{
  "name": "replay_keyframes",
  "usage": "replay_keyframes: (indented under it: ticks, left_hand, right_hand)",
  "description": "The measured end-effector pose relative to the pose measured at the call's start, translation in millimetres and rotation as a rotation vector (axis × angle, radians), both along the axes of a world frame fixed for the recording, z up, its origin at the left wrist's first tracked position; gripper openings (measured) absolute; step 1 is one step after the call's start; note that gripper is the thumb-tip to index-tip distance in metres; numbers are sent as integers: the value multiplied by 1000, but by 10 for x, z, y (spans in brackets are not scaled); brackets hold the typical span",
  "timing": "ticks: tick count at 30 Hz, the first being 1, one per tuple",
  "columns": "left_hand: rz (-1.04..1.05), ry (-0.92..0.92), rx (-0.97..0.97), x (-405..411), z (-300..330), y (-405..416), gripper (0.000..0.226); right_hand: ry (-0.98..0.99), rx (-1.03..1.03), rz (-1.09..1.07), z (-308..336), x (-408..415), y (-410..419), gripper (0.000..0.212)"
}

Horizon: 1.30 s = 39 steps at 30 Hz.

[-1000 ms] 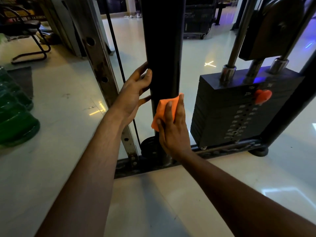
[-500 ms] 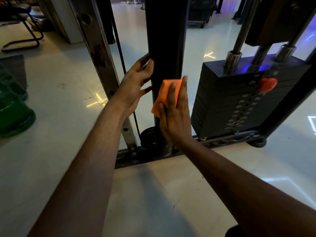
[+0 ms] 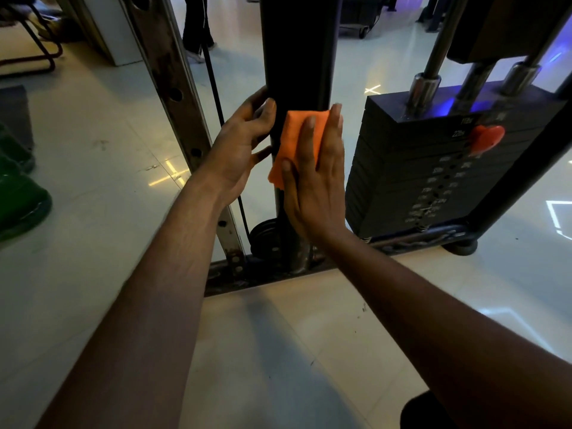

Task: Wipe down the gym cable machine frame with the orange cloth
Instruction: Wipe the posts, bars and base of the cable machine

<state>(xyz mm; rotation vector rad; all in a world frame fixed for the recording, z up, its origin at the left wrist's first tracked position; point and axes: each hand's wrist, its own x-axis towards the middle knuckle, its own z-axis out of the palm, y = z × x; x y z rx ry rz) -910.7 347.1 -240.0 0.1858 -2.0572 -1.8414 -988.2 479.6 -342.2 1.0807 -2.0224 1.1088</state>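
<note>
The orange cloth (image 3: 298, 144) at mid-frame looks like soft, matt woven fabric, slightly creased. The upright post (image 3: 298, 51) behind it is dark painted metal with a dull sheen. Left of it, the perforated rail (image 3: 173, 88) is bare grey metal, scuffed and rust-stained. At upper right, the guide rods (image 3: 433, 57) are polished, shiny metal above the weight stack (image 3: 411, 168), matt black. Its selector knob (image 3: 486, 139) looks like smooth orange plastic. The floor (image 3: 108, 187) is glossy pale tile, mirroring lights.
</note>
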Motion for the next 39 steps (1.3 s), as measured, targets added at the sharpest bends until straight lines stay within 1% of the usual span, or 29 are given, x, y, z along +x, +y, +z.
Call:
replay_keyframes:
  ticks: [3, 6, 9, 11, 13, 15, 17, 18, 20, 22, 24, 25, 27, 29, 30, 31, 33, 35, 37, 39]
  left_hand:
    - [-3, 9, 18, 6, -13, 13, 58]
    - [-5, 14, 26, 15, -13, 28, 52]
    - [-2, 10, 37, 22, 4, 36, 50]
    - [-4, 10, 45, 20, 8, 35, 49]
    - [-7, 17, 55, 20, 1, 44, 47]
    - [-8, 26, 72, 23, -14, 74, 45]
    - [-3, 33, 94, 25, -23, 98, 46]
    - [0, 39, 99, 26, -32, 101, 47]
    - [7, 41, 99, 20, -65, 95, 49]
    - [13, 15, 95, 20, -128, 86, 51]
    - [4, -29, 92, 25, -226, 92, 51]
    - [3, -55, 94, 41, -301, 99, 51]
    - [-4, -107, 100, 92, -470, 115, 51]
    - [-9, -155, 100, 170, -641, 107, 54]
    - [-17, -170, 96, 183, -696, 87, 55]
    - [-20, -179, 94, 180, -734, 58, 54]
    - [-13, -177, 93, 141, -795, -4, 50]
    - [-13, -163, 79, 81, -864, -11, 49]
    - [-27, -147, 69, 34, -990, 37, 47]
    - [-16, -138, 90, 10, -1126, 88, 40]
  right_hand:
    - [-3, 41, 13, -236, 39, 47, 95]
    - [-20, 140, 21, -581, 66, 162, 95]
    - [-7, 114, 13, -308, 33, 108, 91]
    - [38, 71, 3, -121, -16, 54, 85]
    - [47, 78, 29, -228, -26, 100, 85]
    - [2, 192, 73, -588, 23, 256, 88]
    - [-22, 302, 95, -850, 44, 425, 84]
    - [-10, 320, 99, -832, 17, 454, 81]
    - [23, 293, 74, -535, -64, 387, 78]
    - [39, 212, 45, -250, -103, 269, 80]
    - [18, 158, 53, -306, -37, 220, 87]
    - [8, 183, 76, -453, 12, 251, 92]
    - [-4, 341, 129, -794, 63, 416, 95]
    - [17, 493, 178, -988, -6, 604, 89]
    - [34, 514, 184, -982, -48, 650, 85]
    - [38, 496, 186, -931, -79, 648, 81]
    - [13, 385, 181, -800, -83, 548, 75]
    - [-29, 275, 154, -798, -58, 423, 74]
    - [-30, 235, 148, -1012, -69, 371, 74]
    - [-13, 272, 145, -1355, -87, 408, 75]
